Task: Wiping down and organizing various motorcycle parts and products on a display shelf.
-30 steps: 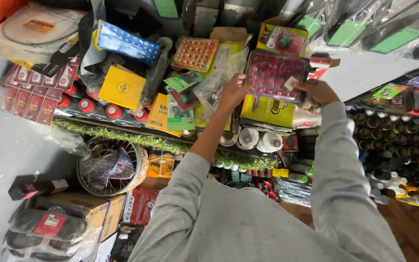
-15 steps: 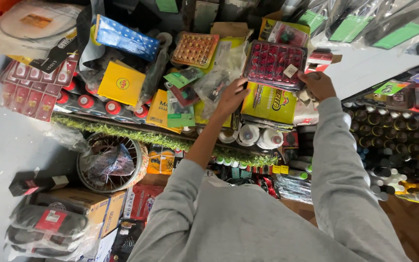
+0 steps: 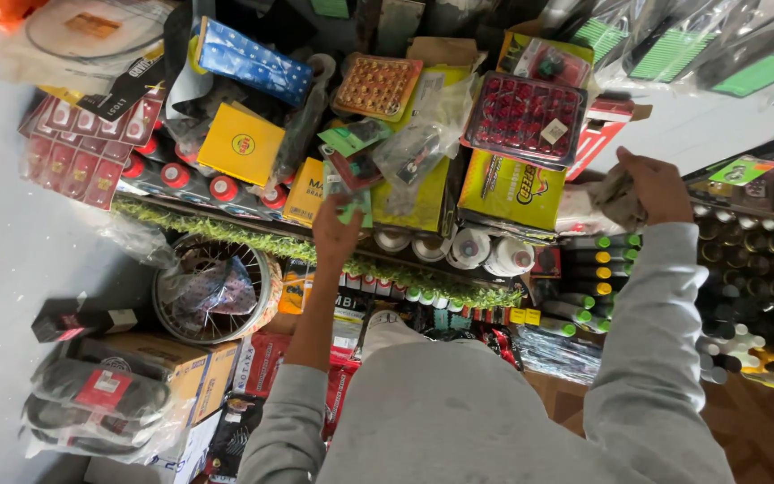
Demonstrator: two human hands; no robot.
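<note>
L fingers (image 3: 340, 215) pinch a small green packet (image 3: 352, 208), thumb under, so left hand (image 3: 336, 237) is closed on it, held just over the shelf's front edge w/ its green fringe strip (image 3: 226, 231). Right hand (image 3: 653, 184), at 3 o'clock from the L, is clenched round a grey rag (image 3: 614, 199) beside the yellow-green carton (image 3: 511, 190). Step looks like picking or re-placing stock on the pile. Any next move needs a careful lift, since loose bags crowd at 12 o'clock. Yellow box (image 3: 242, 143) at 10, red blister tray (image 3: 523, 119) at 1, tape rolls (image 3: 485, 251) at 4. Only free room is back toward the body at 6, above the wheel rim (image 3: 217, 289).
</note>
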